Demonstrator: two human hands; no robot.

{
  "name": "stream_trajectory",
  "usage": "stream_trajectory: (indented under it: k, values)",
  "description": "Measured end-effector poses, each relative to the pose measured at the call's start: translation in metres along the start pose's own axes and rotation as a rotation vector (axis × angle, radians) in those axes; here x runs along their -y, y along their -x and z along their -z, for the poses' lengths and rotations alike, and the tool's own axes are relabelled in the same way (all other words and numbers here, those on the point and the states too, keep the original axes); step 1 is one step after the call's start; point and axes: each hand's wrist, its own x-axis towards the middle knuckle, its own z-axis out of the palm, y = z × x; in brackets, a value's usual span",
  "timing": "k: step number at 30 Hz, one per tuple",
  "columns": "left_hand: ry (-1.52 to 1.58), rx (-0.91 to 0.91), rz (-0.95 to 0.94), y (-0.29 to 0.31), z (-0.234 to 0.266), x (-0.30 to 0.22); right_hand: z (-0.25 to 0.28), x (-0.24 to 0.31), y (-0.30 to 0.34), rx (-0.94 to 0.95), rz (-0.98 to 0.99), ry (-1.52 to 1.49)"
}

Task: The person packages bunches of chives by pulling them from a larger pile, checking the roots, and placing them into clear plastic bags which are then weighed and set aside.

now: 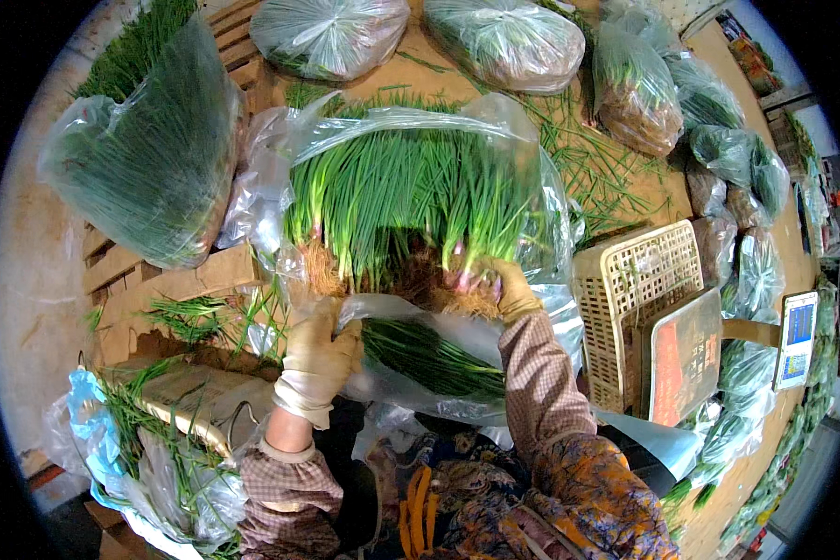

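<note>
- Two gloved hands are placed at the near side of a wide row of green onions [411,187], which is laid in an opened clear plastic bag [553,224] in the middle of the work surface, leaves pointing away and roots toward the wearer.
- The step in hand is judged to be bagging: the row seems to be being settled and evened at the root end.
- The right hand [515,291] is set against the roots at the row's right end, fingers partly curled; whether a bunch is gripped or only pressed cannot be told.
- The left hand [319,359] is held just below the left root end, by the near edge of the plastic, with fingers bent; whether plastic is pinched cannot be told, since the fingertips are not clearly shown.
- More dark green leaves [431,359] are seen under the plastic, nearer the wearer.
- By judgement, the roots should next be squared together, and the loose plastic drawn around them without the leaves being bent.
- Filled bags [330,37] are lined along the far side; a crate [649,271] is stood to the right.
</note>
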Motion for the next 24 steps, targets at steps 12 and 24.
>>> stream_trajectory:
  k: [12, 24]
  values:
    - [0.612, 0.116, 0.031, -0.014, -0.023, 0.005, -0.025, -0.018, 0.017, 0.037, 0.193, -0.152]
    - [-0.739, -0.488, -0.691, -0.078, -0.087, 0.000, -0.056, -0.007, 0.053, 0.100, 0.219, 0.108]
